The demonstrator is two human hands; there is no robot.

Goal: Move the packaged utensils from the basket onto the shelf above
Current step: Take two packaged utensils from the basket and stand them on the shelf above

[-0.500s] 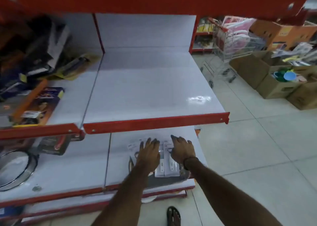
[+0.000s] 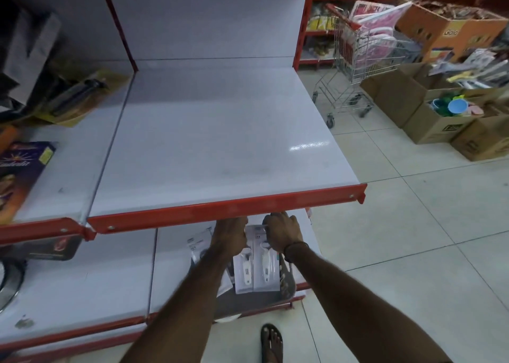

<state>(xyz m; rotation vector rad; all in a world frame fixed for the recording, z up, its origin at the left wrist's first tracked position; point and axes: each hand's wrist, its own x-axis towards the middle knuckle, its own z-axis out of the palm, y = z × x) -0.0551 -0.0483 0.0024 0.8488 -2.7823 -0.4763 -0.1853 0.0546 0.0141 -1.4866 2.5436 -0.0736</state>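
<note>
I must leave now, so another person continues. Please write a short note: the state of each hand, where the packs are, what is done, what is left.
Left hand and right hand: both on the white utensil packs, low under the red shelf edge; grip is unclear.
Packs: over the grey basket on the lower shelf.
Done: nothing on the upper shelf yet.
Left: lift the packs up onto it.

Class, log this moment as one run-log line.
left hand: on packaged utensils | right hand: gripping pack tops | basket: lower shelf | shelf above: bare | step: lifting not done
</note>
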